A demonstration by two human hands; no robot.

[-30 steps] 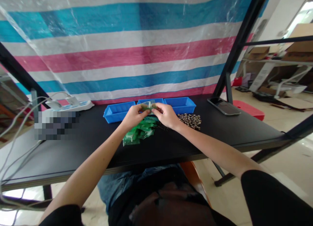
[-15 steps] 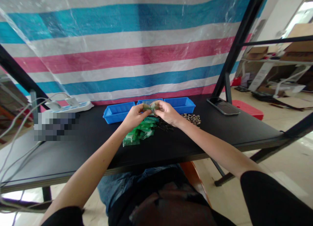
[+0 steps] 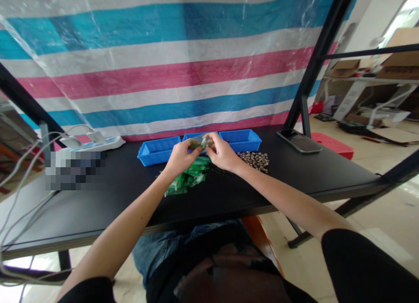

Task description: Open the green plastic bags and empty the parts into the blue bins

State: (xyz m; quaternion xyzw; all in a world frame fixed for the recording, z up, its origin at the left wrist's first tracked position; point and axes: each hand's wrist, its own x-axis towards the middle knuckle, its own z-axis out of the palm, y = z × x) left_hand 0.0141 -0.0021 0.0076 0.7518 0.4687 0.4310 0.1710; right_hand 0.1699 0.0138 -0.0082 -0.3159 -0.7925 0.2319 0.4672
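Between the left hand (image 3: 182, 156) and right hand (image 3: 225, 153), a small translucent packet (image 3: 203, 142) is pinched by both; working it appears the step underway, calling next for light, steady finger control beyond the green packets (image 3: 189, 175) on the worktop (image 3: 229, 198).

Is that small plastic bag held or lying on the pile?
Held: the left hand and right hand pinch the small plastic bag from either side, and it shows between them.

Head cam looks fwd & down over nearby desk (image 3: 111, 191).
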